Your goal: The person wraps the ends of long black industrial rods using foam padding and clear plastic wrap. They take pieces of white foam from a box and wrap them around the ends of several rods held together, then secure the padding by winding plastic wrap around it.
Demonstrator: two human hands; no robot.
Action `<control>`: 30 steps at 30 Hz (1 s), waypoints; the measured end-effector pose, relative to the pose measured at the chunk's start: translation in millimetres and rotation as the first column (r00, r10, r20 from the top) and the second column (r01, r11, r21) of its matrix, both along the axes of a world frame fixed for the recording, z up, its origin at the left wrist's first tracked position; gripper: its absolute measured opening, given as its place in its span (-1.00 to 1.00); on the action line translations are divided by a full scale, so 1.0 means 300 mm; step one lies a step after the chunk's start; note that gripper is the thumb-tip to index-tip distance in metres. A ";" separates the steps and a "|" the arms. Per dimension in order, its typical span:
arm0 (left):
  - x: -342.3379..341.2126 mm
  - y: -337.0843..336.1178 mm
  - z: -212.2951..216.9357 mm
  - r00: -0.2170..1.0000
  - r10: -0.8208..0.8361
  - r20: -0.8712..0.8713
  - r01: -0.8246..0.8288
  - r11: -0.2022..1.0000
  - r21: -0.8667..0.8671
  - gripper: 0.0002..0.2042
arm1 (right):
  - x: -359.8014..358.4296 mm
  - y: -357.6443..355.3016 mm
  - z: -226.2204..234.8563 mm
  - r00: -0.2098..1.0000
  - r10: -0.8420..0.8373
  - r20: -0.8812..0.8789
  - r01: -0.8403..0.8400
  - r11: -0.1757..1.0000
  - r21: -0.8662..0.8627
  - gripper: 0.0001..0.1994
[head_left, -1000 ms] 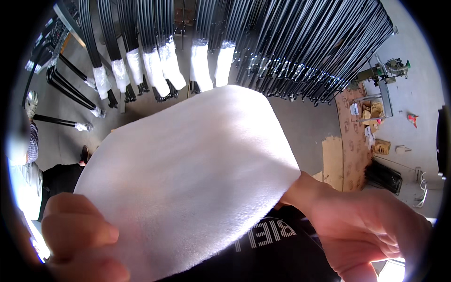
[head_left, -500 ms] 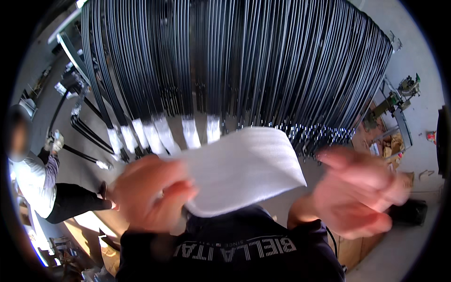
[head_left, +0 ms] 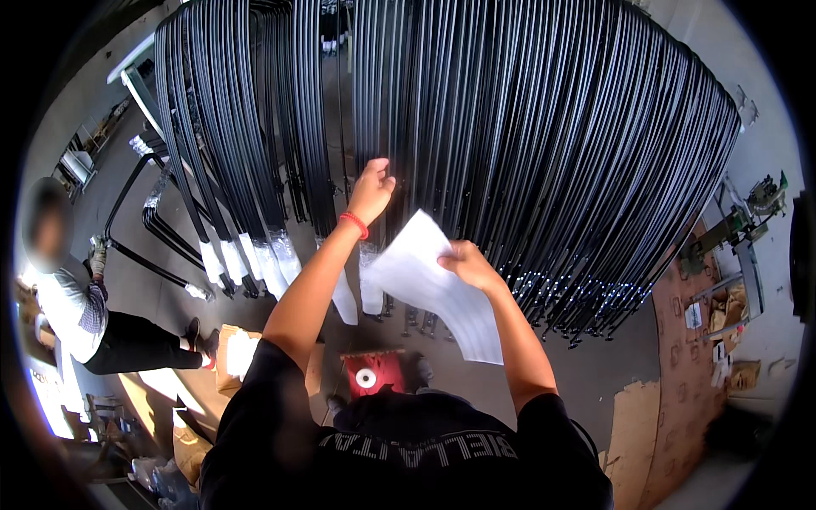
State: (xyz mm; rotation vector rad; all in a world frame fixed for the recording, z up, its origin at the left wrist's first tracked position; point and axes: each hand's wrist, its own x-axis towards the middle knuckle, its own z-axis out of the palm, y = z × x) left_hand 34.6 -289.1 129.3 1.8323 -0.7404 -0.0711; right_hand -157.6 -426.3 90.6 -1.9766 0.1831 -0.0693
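My right hand [head_left: 469, 265] pinches the edge of a thin white foam sheet [head_left: 438, 293], which hangs down in a curve, one corner pointing up. Above and to the left, my left hand [head_left: 371, 194], with a red bracelet [head_left: 354, 224] at its wrist, is in front of the hanging black tubes [head_left: 510, 144]. Its fingers are curled by the tubes; whether they grip one, I cannot make out. Below that hand a white wrapping [head_left: 371, 289] covers the lower ends of one bundle. Several bundles farther left have similar white wrappings [head_left: 270, 268].
A rack frame [head_left: 140, 98] stands at the far left. Beside it a person [head_left: 72, 310] in gloves holds a bent black tube [head_left: 146, 274]. On the floor are a red stool [head_left: 387, 378] with a white roll on it and a cardboard box [head_left: 228, 361]. A green machine [head_left: 739, 217] is at the right.
The foam sheet has passed from my left hand to my right hand and now hangs lower. My left hand has moved up to the tubes. More floor shows below.
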 end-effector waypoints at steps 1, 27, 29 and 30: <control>0.008 -0.013 -0.025 0.999 0.025 0.027 -0.025 1.000 -0.003 -0.62 | 0.008 -0.002 -0.017 0.998 0.048 -0.029 -0.048 0.999 0.001 -0.78; 0.058 -0.161 -0.145 0.690 -0.547 -0.474 0.333 0.821 -0.463 -0.58 | 0.079 -0.073 -0.052 0.958 0.254 0.129 -0.198 0.919 -0.340 -0.77; 0.065 -0.179 -0.126 0.624 -0.592 -0.511 0.317 0.789 -0.527 -0.57 | 0.088 -0.074 -0.009 0.954 0.294 0.053 -0.249 0.882 -0.401 -0.79; 0.063 -0.186 -0.120 0.608 -0.599 -0.521 0.302 0.781 -0.546 -0.57 | 0.087 -0.074 0.002 0.951 0.309 0.007 -0.277 0.863 -0.423 -0.79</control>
